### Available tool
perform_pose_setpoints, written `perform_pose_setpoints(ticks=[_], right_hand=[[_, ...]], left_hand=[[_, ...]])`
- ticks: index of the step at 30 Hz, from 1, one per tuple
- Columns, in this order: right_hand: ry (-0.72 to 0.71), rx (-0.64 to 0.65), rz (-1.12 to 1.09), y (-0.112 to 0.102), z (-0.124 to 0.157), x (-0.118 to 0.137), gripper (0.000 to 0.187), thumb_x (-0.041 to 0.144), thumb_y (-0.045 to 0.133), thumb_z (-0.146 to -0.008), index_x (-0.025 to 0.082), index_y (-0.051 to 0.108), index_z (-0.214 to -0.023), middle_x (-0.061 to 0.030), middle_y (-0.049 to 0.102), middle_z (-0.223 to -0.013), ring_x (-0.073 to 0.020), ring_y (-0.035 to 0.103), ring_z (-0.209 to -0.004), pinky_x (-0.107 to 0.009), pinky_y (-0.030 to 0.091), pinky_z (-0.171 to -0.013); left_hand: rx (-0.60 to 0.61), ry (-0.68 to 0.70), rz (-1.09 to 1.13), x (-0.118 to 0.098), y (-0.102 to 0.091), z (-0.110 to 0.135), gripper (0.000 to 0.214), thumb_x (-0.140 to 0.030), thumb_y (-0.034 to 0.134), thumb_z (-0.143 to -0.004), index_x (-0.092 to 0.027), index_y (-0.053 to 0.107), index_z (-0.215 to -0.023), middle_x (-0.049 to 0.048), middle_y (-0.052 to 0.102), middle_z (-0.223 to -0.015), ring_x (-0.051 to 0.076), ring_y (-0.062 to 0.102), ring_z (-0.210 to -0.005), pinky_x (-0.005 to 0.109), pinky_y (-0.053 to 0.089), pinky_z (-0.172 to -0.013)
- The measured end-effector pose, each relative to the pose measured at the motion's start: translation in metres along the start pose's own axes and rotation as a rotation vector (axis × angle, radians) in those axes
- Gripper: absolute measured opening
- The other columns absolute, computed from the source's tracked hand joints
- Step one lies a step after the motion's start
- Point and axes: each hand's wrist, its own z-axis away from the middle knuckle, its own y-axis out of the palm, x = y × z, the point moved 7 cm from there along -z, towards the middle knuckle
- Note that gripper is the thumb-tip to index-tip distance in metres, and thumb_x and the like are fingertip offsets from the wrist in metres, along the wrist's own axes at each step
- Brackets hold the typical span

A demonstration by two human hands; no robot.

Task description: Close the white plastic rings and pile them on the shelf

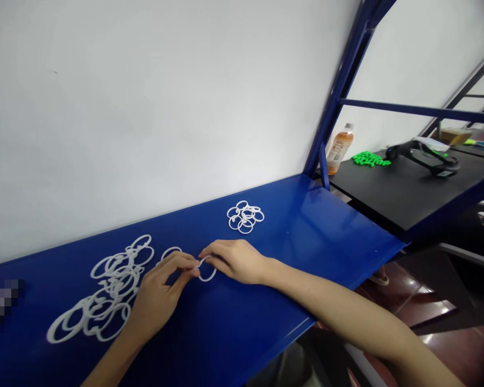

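A thin white plastic ring [213,276] is held between my two hands, just above the blue tabletop [266,312]. My left hand [161,290] pinches the ring's left side between thumb and fingertips. On the opposite side, my right hand [237,262] has its fingers closed on the ring's upper right edge. Another white ring [171,249] lies behind my left hand, which partly hides it. Left of that hand spreads a tangled pile of similar white rings [115,290]. Beyond my right hand lies a smaller cluster of white rings [245,217], overlapping one another.
A white wall [165,107] runs along the table's back edge. Blue metal framing [334,102] rises at the right end. Past it, a black table [403,199] carries a drink bottle [340,150], small green pieces [370,159] and a black headset-like device [425,157].
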Motion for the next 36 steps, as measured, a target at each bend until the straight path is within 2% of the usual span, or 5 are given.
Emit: perform_pose_setpoints(ticks=[9,20,28,32,36], right_hand=[[-0.07,0.071,-0.044,0.004,0.0,0.01,0.01,0.02,0.05,-0.101,0.019,0.06,-0.101,-0.0039,0.07,-0.095,-0.0149,0.065,-0.087,-0.025,0.051,-0.078],[-0.174,0.119,0.097,0.008,0.007,0.018,0.018,0.022,0.046,-0.104,0.015,0.063,-0.103,-0.0069,0.069,-0.093,-0.0174,0.064,-0.086,-0.028,0.051,-0.076],[0.145,-0.023,0.3,-0.023,-0.001,-0.018,0.022,0.027,0.047,-0.104,0.018,0.066,-0.111,-0.0093,0.064,-0.107,-0.0167,0.062,-0.09,-0.026,0.049,-0.074],[0.445,-0.158,0.476,-0.064,0.004,-0.06,0.025,0.024,0.043,-0.104,0.018,0.067,-0.111,-0.0111,0.061,-0.111,-0.0192,0.061,-0.092,-0.028,0.048,-0.074],[0.613,-0.188,0.521,-0.084,0.011,-0.082,0.022,0.022,0.045,-0.102,0.019,0.063,-0.114,-0.01,0.063,-0.111,-0.0209,0.062,-0.095,-0.029,0.048,-0.075]], left_hand=[[-0.043,0.049,-0.072,-0.001,-0.005,0.002,0.022,-0.043,0.059,-0.092,-0.027,0.071,-0.082,-0.0013,0.072,-0.088,0.015,0.069,-0.08,0.027,0.055,-0.075],[0.014,0.155,-0.12,-0.006,-0.001,0.002,0.02,-0.033,0.055,-0.095,-0.027,0.068,-0.081,-0.0027,0.069,-0.078,0.014,0.064,-0.076,0.027,0.051,-0.072],[-0.031,0.146,-0.573,0.003,-0.014,-0.005,0.041,-0.056,0.05,-0.094,-0.021,0.067,-0.107,0.0078,0.071,-0.105,0.028,0.062,-0.104,0.045,0.044,-0.099],[0.041,-0.025,-0.815,0.03,-0.025,-0.007,0.058,-0.062,0.044,-0.091,-0.016,0.065,-0.119,0.0131,0.066,-0.113,0.036,0.055,-0.114,0.052,0.042,-0.099],[0.12,-0.078,-0.832,0.042,-0.021,-0.006,0.051,-0.057,0.044,-0.092,-0.018,0.068,-0.115,0.0117,0.066,-0.112,0.034,0.056,-0.113,0.05,0.044,-0.095]])
